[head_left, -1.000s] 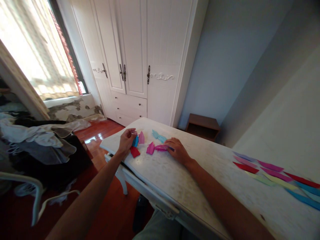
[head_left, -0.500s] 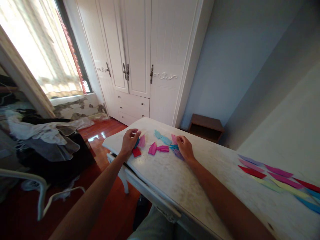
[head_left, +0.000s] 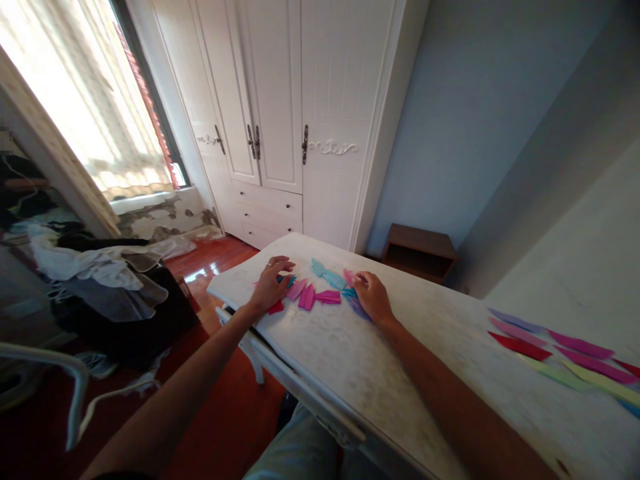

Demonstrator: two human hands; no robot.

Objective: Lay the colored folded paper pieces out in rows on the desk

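Note:
Over the left end of the white table [head_left: 320, 360], my left hand [head_left: 270, 287] curves above a folded teal piece [head_left: 287, 280], thumb and fingers apart. A light pink piece [head_left: 297, 289] lies by its thumb, and a red piece [head_left: 276, 307] shows partly under the hand. My right hand [head_left: 373, 297] has its thumb and forefinger pinched at the edge of a pink paper piece [head_left: 349, 275]. Blue and purple paper [head_left: 356, 303] lies partly hidden beneath that hand. Between the hands are a magenta bow-shaped piece [head_left: 327, 297] and a light blue one [head_left: 330, 277].
Flat coloured paper strips [head_left: 520, 345] lie in rows at the table's right. A white wardrobe [head_left: 330, 87] stands behind, with a brown open-fronted cabinet [head_left: 420, 250] beside it. At left, clothes [head_left: 100, 267] are heaped near a white metal frame [head_left: 77, 387].
My left hand has opened somewhat and turned over the teal piece. The light pink piece has shifted right, towards the magenta one. My right hand stays nearly in place.

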